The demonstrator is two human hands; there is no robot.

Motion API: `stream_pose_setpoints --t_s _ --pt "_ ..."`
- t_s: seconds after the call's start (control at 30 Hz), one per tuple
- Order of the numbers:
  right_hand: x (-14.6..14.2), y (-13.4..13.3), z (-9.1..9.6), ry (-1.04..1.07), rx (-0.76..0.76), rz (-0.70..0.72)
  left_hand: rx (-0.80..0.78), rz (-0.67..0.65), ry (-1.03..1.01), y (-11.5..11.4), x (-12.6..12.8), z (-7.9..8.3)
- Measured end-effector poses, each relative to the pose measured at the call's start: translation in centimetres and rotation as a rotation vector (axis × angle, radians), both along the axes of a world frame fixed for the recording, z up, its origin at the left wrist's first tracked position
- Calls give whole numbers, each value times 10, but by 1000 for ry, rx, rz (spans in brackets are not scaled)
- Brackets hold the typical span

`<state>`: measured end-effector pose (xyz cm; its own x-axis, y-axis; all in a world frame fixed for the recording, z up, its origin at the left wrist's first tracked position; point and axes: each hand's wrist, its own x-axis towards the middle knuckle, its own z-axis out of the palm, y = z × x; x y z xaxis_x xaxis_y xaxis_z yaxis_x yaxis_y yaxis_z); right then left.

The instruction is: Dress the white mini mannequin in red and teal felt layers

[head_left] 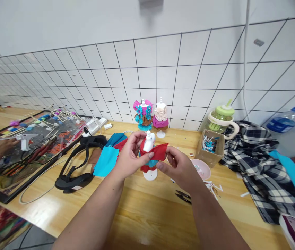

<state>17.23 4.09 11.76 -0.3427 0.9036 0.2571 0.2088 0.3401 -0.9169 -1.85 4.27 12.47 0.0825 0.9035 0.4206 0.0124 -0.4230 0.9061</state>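
In front of me stands a small white dress form [149, 141] on a round base, wearing a blue and red skirt. A strip of red fabric [160, 152] lies across its chest. My left hand [134, 152] is closed around the form's side, the thumb pressing the fabric against it. My right hand [175, 165] pinches the strip's free end at the right. Behind stand two more little dress forms, one in a pink, blue and brown outfit [143, 113], the other in a cream top and magenta skirt [161, 116].
Left are cyan fabric [106, 161], a black headset [74, 180], a power strip [96, 125] and another person's hand with a glue gun [25, 140]. Right are thread snips [183, 197], a pink dish [205, 169], a cardboard box [206, 156], a green-lidded cup [221, 119] and plaid cloth [256, 166].
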Motion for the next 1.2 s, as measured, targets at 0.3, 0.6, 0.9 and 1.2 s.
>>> stream_pose_setpoints --t_s 0.3,0.6,0.9,1.2 --pt "-4 -7 2 -48 -24 -70 -116 -10 -198 1 -8 -8" --pt "-6 -11 4 60 49 -151 -67 -67 -140 0 -2 -20" --pt "-1 -6 4 -5 86 -86 -95 -57 -117 2 -2 -27" --pt "-17 -17 -2 -5 247 -412 -198 -122 -161 -4 12 -32"
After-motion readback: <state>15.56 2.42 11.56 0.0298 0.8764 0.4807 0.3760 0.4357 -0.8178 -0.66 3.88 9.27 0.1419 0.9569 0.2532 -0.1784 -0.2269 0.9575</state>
